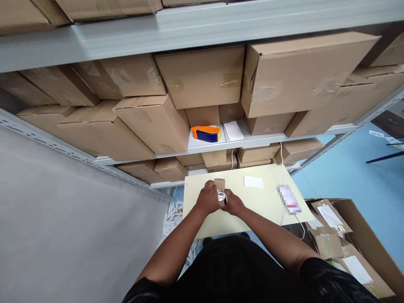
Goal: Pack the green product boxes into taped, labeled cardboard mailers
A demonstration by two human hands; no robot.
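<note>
Over the pale yellow table (202, 227), my left hand (207, 198) and my right hand (234, 203) meet, with fingers curled around a shiny silver round object (221, 195). Its exact kind I cannot make out, since my fingers cover part of it. Just beyond my hands is a small brown cardboard piece (220, 183), perhaps a small box, partly hidden by my left hand. To the right of it, a white paper slip (253, 182) lies flat on the table.
A blurred-out phone (288, 199) with a white cable lies at the table's right. Shelves (202, 148) full of cardboard boxes stand ahead, holding an orange-and-blue tape dispenser (206, 134) and a white stack (232, 131). A large carton (372, 235) with labelled parcels sits at lower right.
</note>
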